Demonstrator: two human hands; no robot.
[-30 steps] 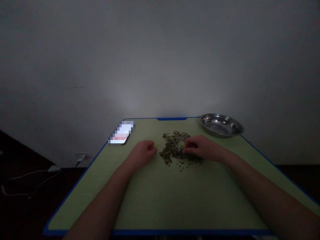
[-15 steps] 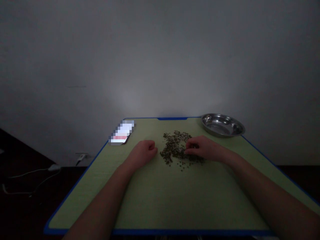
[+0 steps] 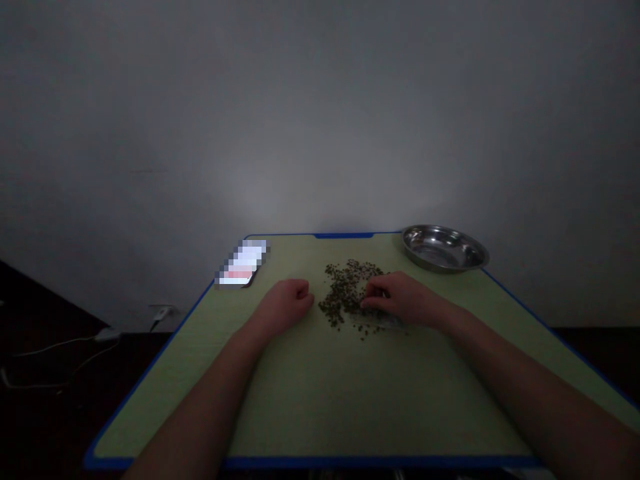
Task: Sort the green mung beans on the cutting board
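Note:
A loose patch of small dark grains (image 3: 345,283) lies scattered over the middle of the green tabletop; their exact kind is too small to tell. My right hand (image 3: 395,297) is over the right side of the patch, thumb and fingers drawn together in a pinch at the grains. What sits between those fingertips is hidden. A faint clear edge, perhaps thin plastic (image 3: 377,321), shows below the right hand among the grains. To the left of the patch, my left hand (image 3: 285,303) rests on the table in a loose fist, apart from the grains, with nothing visible in it.
A shiny metal bowl (image 3: 445,250) stands at the table's back right corner. At the back left lies a phone (image 3: 243,263) with a lit, blurred screen. The blue-edged table (image 3: 380,400) meets a grey wall. White cables (image 3: 107,335) run along the floor at left.
My right hand has moved slightly left over the grains, uncovering more of the clear edge below it. My left hand keeps its fist in place. The view has shifted very slightly.

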